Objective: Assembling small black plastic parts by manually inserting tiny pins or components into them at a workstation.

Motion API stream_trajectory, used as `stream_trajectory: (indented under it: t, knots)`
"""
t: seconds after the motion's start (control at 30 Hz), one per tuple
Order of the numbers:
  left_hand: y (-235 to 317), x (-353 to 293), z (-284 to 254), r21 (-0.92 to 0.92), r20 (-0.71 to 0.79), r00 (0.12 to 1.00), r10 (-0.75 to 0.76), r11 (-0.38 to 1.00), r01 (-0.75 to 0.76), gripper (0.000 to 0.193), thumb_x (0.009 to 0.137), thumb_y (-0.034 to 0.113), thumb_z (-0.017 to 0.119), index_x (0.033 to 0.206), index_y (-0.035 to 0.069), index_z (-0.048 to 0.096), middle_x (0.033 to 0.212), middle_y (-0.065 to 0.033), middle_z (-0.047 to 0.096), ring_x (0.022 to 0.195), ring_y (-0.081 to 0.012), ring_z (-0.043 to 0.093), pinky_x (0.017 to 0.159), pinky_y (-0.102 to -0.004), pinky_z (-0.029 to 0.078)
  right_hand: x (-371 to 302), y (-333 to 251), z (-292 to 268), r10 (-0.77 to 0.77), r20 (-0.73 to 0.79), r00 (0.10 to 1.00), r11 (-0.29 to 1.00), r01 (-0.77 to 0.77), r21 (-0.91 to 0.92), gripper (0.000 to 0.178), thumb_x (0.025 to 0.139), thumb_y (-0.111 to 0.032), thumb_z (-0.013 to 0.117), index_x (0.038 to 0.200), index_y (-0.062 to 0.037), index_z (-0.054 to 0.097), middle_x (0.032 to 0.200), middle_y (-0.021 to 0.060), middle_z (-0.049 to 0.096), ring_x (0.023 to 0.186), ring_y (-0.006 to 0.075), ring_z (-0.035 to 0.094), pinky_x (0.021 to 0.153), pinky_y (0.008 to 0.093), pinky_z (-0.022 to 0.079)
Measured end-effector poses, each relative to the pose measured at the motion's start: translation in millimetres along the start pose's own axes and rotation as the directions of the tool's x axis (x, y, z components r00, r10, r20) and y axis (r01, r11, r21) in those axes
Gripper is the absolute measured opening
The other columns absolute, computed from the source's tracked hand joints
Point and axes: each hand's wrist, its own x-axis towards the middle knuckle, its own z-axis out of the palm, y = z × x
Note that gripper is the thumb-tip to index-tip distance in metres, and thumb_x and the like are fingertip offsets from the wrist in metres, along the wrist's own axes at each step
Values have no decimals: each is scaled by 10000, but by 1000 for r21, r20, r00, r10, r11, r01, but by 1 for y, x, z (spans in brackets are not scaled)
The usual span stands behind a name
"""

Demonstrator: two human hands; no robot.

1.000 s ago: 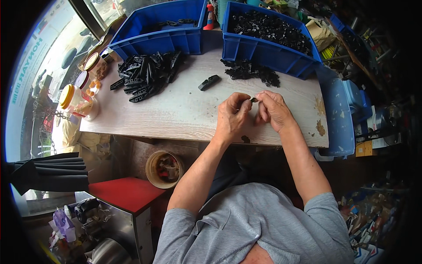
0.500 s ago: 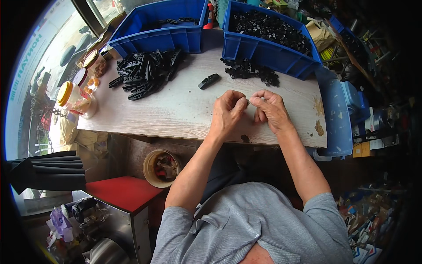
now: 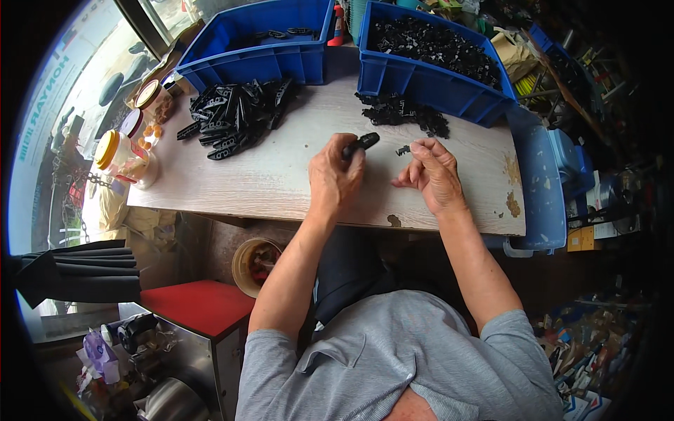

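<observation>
My left hand (image 3: 335,170) is closed round a long black plastic housing (image 3: 363,144), its far end sticking out past the fingers over the table. Between thumb and forefinger, my right hand (image 3: 437,175) pinches a small black plastic clip (image 3: 402,150) with a toothed outline. The two parts are apart, with bare tabletop between them. Beyond my hands lies a loose heap of small black clips (image 3: 407,116). To the left, a pile of black housings (image 3: 235,116) with cut-out openings rests on the table.
Two blue bins stand along the far edge: the left bin (image 3: 281,63) holds some black housings, the right bin (image 3: 414,90) many small black parts. Lidded jars (image 3: 123,156) line the left edge. A bucket (image 3: 242,270) and a red-topped cabinet (image 3: 200,306) are below.
My left hand has moved left and picked up the black housing that lay on the table. My hands have drawn apart, and the clip now shows in my right fingers.
</observation>
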Motion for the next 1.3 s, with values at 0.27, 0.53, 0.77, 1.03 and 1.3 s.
stream_trajectory:
  t: [0.27, 0.53, 0.77, 1.03, 1.3]
  knots:
    - [21, -24, 28, -708, 334, 904, -266, 563, 427, 246, 905, 39, 681, 1134, -14, 609, 819, -54, 680, 612, -88, 612, 579, -217, 520, 2, 14, 4, -63, 3, 998, 996, 63, 56, 103, 897, -172, 740, 955, -106, 685, 718, -19, 616, 548, 82, 554, 578, 245, 512]
    - [19, -24, 23, -693, 365, 883, -295, 548, 469, 217, 897, 40, 690, 1085, -46, 625, 828, -65, 689, 663, -89, 641, 601, -207, 518, 2, 21, 8, -29, 15, 999, 999, 29, 31, 94, 888, -153, 758, 945, -99, 707, 793, -27, 636, 574, 51, 508, 563, 194, 440]
    - [29, -24, 8, -675, 345, 837, -424, 507, 535, 147, 899, 82, 703, 973, -33, 650, 788, -72, 682, 625, -98, 636, 593, -213, 530, -1, 28, 15, 10, 44, 999, 1000, -11, 16, 111, 889, -176, 755, 953, -99, 708, 797, -31, 638, 573, 54, 504, 551, 198, 422]
    - [27, -30, -8, -725, 239, 852, -466, 498, 476, 138, 897, 89, 700, 906, -34, 639, 759, -75, 662, 607, -107, 631, 551, -215, 520, -13, 17, 41, 57, -13, 998, 972, -58, -229, 232, 869, -262, 760, 990, -107, 637, 692, -51, 579, 503, 39, 455, 489, 199, 331]
    - [15, -28, -19, -650, 369, 859, -354, 563, 511, 199, 889, 70, 700, 1034, -46, 628, 810, -76, 680, 667, -104, 642, 625, -227, 531, -11, 34, 37, -59, 15, 998, 985, 60, -161, 145, 908, -211, 731, 978, -104, 662, 739, -51, 602, 504, 39, 459, 482, 193, 352]
